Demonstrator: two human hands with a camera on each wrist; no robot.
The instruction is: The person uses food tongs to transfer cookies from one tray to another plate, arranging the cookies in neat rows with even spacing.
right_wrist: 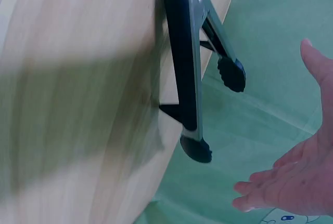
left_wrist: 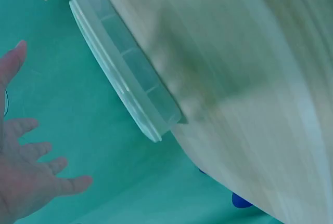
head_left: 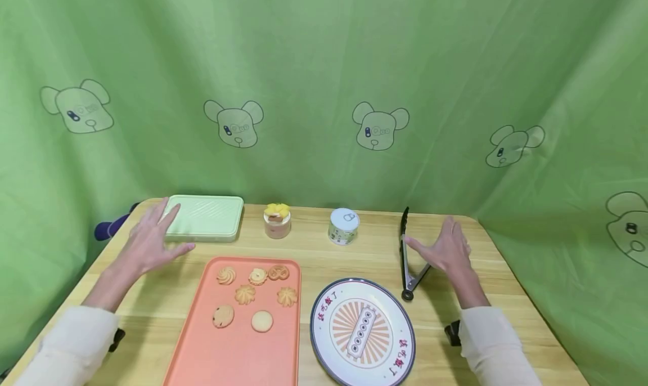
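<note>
My left hand [head_left: 145, 244] is held with fingers spread beside a pale green lidded box [head_left: 207, 217] at the back left. In the left wrist view, a gap shows between that hand and the box [left_wrist: 127, 68], whose clear lower part has dividers. On the right, my right hand [head_left: 448, 248] hovers over black-and-metal tongs [head_left: 403, 262], partly covering one arm. The right wrist view shows the tongs [right_wrist: 182, 57] with their arms spread, apart from the fingers. Neither hand holds anything.
An orange tray [head_left: 233, 358] bears several cookies. To its right lies a round patterned plate [head_left: 361, 332]. Behind them stand a small cup with a yellow top [head_left: 277, 223] and a can [head_left: 343, 227]. A green curtain [head_left: 314, 65] encloses the wooden table.
</note>
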